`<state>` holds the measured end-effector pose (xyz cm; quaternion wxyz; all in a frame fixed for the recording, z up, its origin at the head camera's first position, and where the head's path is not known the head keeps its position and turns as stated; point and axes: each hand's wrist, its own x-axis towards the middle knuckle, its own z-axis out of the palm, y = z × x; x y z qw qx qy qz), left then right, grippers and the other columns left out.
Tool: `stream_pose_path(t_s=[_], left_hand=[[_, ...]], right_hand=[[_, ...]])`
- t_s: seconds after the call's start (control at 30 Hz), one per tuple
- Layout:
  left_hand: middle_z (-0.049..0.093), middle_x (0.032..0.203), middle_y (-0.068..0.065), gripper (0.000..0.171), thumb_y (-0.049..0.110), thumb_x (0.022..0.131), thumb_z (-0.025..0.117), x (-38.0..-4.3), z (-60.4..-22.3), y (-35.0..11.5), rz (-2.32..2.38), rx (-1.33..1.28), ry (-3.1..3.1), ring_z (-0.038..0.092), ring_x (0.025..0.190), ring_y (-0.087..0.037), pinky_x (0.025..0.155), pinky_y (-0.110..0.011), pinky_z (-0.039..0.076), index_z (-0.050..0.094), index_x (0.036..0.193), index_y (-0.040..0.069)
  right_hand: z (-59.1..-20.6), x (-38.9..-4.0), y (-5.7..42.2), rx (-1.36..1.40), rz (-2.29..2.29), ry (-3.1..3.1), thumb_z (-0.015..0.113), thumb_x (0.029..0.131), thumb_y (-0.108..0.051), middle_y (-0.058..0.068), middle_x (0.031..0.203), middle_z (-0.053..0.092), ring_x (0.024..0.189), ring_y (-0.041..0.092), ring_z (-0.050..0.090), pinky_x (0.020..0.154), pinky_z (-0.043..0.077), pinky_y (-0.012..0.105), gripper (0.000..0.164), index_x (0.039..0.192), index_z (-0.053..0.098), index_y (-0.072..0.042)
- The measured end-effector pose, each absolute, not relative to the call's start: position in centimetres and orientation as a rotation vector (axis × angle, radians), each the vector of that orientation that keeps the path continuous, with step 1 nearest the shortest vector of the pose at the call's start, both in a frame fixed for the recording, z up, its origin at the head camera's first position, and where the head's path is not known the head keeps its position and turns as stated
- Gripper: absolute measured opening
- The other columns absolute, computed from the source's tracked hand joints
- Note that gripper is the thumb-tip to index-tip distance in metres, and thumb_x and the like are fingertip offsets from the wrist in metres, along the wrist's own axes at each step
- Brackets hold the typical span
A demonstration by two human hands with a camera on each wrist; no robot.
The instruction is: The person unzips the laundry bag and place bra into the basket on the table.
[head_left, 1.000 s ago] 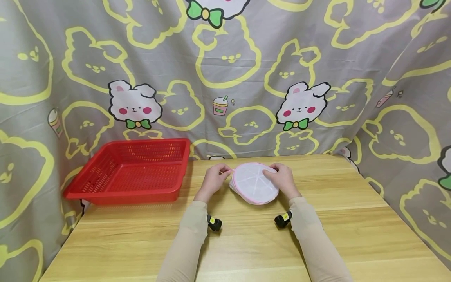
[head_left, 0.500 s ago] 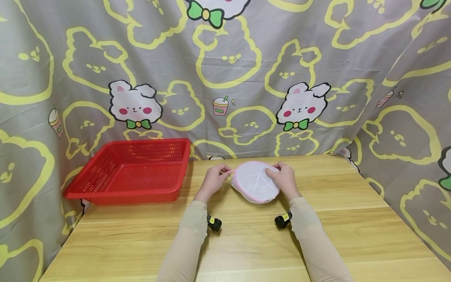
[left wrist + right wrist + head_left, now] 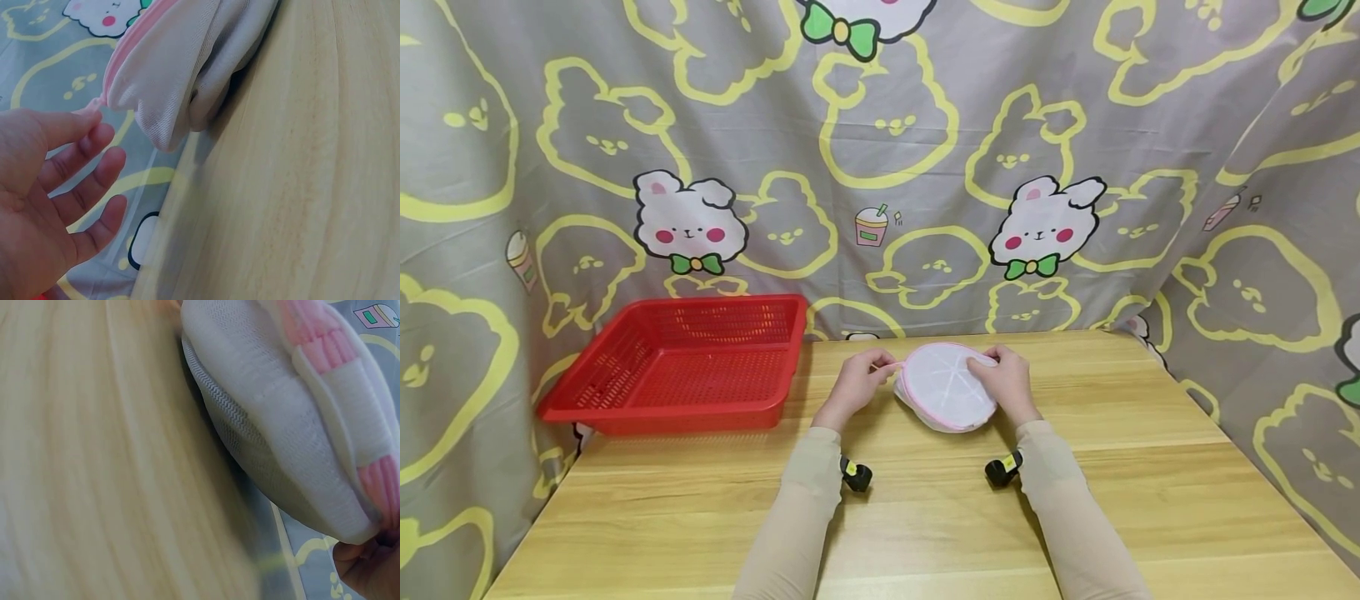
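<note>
A round white mesh laundry bag [image 3: 943,396] with pink trim is held tilted above the far middle of the table. My left hand [image 3: 853,385] pinches a thin pink tab at the bag's left edge between thumb and forefinger. In the left wrist view, the other fingers [image 3: 100,228] spread loosely below that pink tab [image 3: 94,105]. On the opposite side, my right hand [image 3: 1006,385] grips the bag's right edge, thumb on the upper face. Pink zipper tape [image 3: 322,340] and a white fabric strip [image 3: 359,415] run along the bag's side in the right wrist view.
A red plastic basket [image 3: 775,412] with perforated walls stands at the back left. The wooden table [image 3: 925,525] ends at a grey patterned curtain [image 3: 925,167] behind and on both sides. A small black camera is strapped at each wrist.
The bag has shifted slightly to the right and its far edge has risen a little. My right hand moved slightly right with it; both hands keep their hold.
</note>
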<state>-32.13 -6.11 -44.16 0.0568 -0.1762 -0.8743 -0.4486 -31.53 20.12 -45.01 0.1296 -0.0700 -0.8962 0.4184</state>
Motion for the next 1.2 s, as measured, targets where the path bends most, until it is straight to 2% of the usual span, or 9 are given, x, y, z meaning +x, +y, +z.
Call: stream_pose_path(t_s=[0.33, 0.67, 0.83, 1.07, 1.2], left_hand=[[0.070, 0.086, -0.006, 0.009, 0.018, 0.094, 0.064, -32.13, -44.23, -6.06, -1.374, -0.595, -2.634, 0.062, 0.072, -0.012, 0.065, -0.023, 0.049, 0.069, 0.092, 0.011], [0.070, 0.088, -0.007, 0.009, 0.017, 0.094, 0.064, -32.00, -44.20, -6.08, -1.411, -0.670, -2.650, 0.067, 0.079, -0.027, 0.067, -0.024, 0.051, 0.069, 0.094, 0.009], [0.071, 0.089, -0.008, 0.010, 0.019, 0.093, 0.065, -31.92, -44.18, -6.07, -1.458, -0.684, -2.665, 0.067, 0.081, -0.028, 0.068, -0.024, 0.051, 0.069, 0.093, 0.010], [0.071, 0.090, -0.006, 0.010, 0.021, 0.093, 0.065, -31.87, -44.18, -6.11, -1.458, -0.717, -2.687, 0.065, 0.081, -0.024, 0.069, -0.025, 0.051, 0.070, 0.094, 0.013], [0.069, 0.089, -0.007, 0.010, 0.020, 0.093, 0.064, -31.76, -44.06, -6.10, -1.462, -0.753, -2.684, 0.065, 0.081, -0.028, 0.070, -0.025, 0.051, 0.070, 0.095, 0.012]], right_hand=[[-45.18, -31.51, 20.24, -0.244, 1.186, -2.581, 0.069, 0.083, -0.032, 0.018, 0.098, 0.068, 0.090, 0.030, 0.059, 0.075, 0.047, 0.031, 0.035, 0.098, 0.065, -0.001], [-45.04, -31.51, 20.38, -0.273, 1.205, -2.576, 0.067, 0.083, -0.033, 0.019, 0.100, 0.066, 0.091, 0.029, 0.059, 0.071, 0.049, 0.028, 0.035, 0.099, 0.063, -0.002], [-45.07, -31.47, 20.39, -0.276, 1.191, -2.582, 0.066, 0.083, -0.034, 0.018, 0.099, 0.065, 0.091, 0.029, 0.058, 0.070, 0.048, 0.027, 0.035, 0.099, 0.062, -0.002], [-44.97, -31.50, 20.41, -0.297, 1.199, -2.591, 0.066, 0.083, -0.034, 0.019, 0.100, 0.065, 0.092, 0.030, 0.058, 0.072, 0.048, 0.030, 0.036, 0.099, 0.062, -0.002], [-45.02, -31.46, 20.50, -0.310, 1.206, -2.590, 0.066, 0.083, -0.034, 0.020, 0.102, 0.065, 0.093, 0.030, 0.058, 0.075, 0.050, 0.033, 0.037, 0.100, 0.062, -0.002]])
